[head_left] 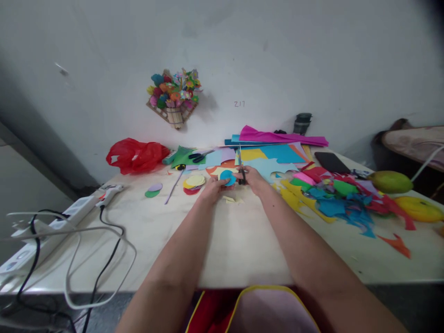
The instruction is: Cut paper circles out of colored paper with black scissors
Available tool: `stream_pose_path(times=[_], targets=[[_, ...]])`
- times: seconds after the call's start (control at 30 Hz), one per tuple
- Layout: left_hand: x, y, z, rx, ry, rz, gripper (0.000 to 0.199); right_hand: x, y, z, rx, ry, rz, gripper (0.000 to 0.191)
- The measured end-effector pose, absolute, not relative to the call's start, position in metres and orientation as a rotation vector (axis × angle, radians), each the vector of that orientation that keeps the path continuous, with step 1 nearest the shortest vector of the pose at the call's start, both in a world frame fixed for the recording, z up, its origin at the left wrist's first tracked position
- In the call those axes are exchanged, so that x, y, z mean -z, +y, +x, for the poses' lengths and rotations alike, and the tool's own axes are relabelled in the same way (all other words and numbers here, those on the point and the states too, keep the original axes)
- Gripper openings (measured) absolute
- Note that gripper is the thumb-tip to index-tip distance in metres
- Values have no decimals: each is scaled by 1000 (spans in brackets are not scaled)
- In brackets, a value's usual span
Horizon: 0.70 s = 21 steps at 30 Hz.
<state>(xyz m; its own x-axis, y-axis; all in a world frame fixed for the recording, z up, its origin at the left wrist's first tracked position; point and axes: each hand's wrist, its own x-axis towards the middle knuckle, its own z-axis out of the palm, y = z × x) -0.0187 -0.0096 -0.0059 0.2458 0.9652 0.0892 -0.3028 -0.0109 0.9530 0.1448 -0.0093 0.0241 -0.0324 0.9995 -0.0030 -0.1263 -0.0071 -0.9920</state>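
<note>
A round piece of blue paper (227, 177) is pinched in my left hand (212, 188), close above the middle of the table. My right hand (252, 179) has its fingers closed around a pair of black-handled scissors (242, 175), whose blades point up and away from me. The fingertips of that hand also come up to the blue circle's edge; whether they touch it I cannot tell. Left of my hands lies a stack of cut paper circles (194, 182), pale yellow on top and red below. Small pale scraps (229, 199) are just beneath my hands.
Coloured paper scraps (342, 199) pile up at right, near a green mango (390, 181) and a dark phone (331, 162). Paper sheets (279, 153) lie at the back. A red plastic bag (137, 156) sits back left; a power strip (52, 233) with loose cables occupies the left edge.
</note>
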Motion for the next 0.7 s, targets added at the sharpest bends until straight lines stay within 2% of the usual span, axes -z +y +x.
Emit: stream_pose_path(times=[0.47,0.7], targets=[[6,-11,-15,-1209,781,1097,30,-32,-14,138,-1173,-1177,-1061,39],[6,-13,-7,-1337,727,1044,42,-24,-7,134,-1076,-1156,-1067,42]])
